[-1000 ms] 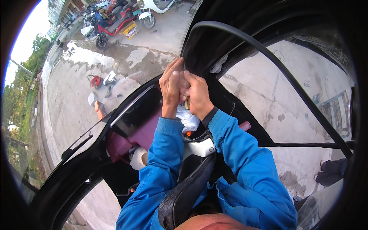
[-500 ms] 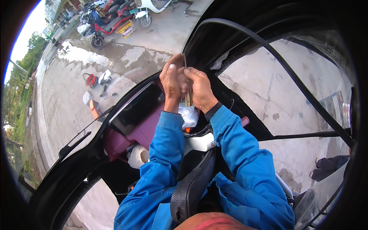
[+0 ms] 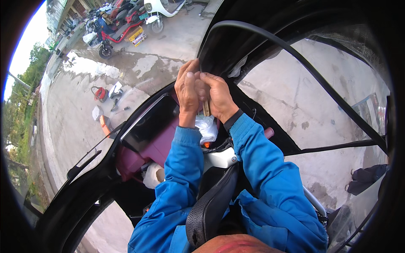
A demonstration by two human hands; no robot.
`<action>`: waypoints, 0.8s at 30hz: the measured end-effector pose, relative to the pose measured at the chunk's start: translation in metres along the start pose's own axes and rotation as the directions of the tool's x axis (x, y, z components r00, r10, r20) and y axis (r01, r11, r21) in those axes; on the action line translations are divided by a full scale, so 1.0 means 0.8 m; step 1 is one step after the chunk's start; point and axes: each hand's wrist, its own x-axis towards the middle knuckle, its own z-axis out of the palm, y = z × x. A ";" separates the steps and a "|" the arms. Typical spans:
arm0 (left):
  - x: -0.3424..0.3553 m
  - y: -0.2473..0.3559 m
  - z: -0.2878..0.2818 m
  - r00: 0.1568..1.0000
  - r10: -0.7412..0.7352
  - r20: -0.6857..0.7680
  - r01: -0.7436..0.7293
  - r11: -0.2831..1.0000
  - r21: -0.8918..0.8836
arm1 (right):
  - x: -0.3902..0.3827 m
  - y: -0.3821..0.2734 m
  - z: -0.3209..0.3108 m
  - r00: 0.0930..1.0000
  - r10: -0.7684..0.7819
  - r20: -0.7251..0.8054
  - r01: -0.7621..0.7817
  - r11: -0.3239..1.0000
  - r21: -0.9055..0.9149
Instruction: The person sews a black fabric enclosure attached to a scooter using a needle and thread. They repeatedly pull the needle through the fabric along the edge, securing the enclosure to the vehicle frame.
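Note:
In front of me, both hands are raised close together, fingers curled. My right hand (image 3: 220, 97) is closed round a narrow, flat brass-coloured tool (image 3: 206, 108); its lower end sticks out below the fingers, and the rest is hidden. My left hand (image 3: 187, 92) is beside it, thumb up and fingertips turned toward the right hand; what it pinches, if anything, is out of sight. Just below the hands lies a white plastic bag (image 3: 206, 127) with an orange piece (image 3: 206, 144) under it. A white handlebar cover (image 3: 221, 158) sits between my blue-sleeved forearms.
Around me is a black-framed vehicle canopy (image 3: 295, 48) with clear side sheets. A pink front panel (image 3: 158, 145) and a white roll (image 3: 154, 176) are at my left. Outside, a red bag (image 3: 100, 93), an orange-and-white box (image 3: 105, 125) and parked scooters (image 3: 126, 25) stand on concrete.
Both hands have shifted slightly left. The thin upright metal part that showed above the fingers is now hidden, and less of the brass-coloured end shows below.

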 end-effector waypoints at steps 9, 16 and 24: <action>0.015 0.029 -0.006 0.996 -0.030 0.086 0.015 0.985 0.170 | 0.011 0.001 0.017 0.983 0.182 0.009 -0.177 0.944 0.279; 0.017 0.038 -0.006 0.988 0.021 0.155 -0.064 0.960 0.274 | 0.010 0.016 0.021 0.996 0.034 -0.087 -0.014 0.975 0.224; 0.003 0.045 0.017 0.986 0.115 0.123 -0.162 0.851 0.500 | 0.017 0.023 0.005 0.995 -0.060 -0.075 0.066 0.994 0.084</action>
